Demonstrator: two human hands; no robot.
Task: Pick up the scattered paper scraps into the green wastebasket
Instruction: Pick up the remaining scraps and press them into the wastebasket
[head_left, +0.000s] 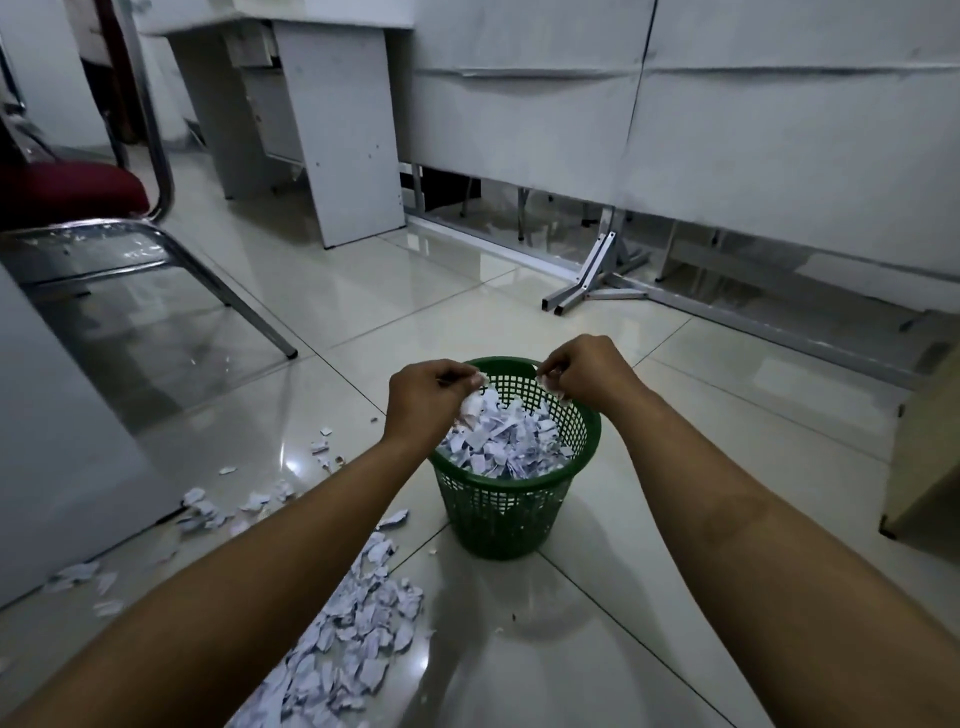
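The green wastebasket (506, 512) stands on the tiled floor, well filled with white paper scraps (511, 441). My left hand (428, 397) hovers over its left rim with fingers curled round a bunch of scraps, some hanging below. My right hand (584, 371) is above the far right rim, pinching a few small scraps. A big heap of scattered scraps (353, 639) lies on the floor left of the basket, partly hidden by my left forearm. More scraps (208, 509) trail off to the left.
A chrome-framed chair with a red seat (72, 189) stands at the far left. A white desk panel (353, 135) and partition walls on metal feet (582, 286) line the back. A beige cabinet (930, 457) sits at the right.
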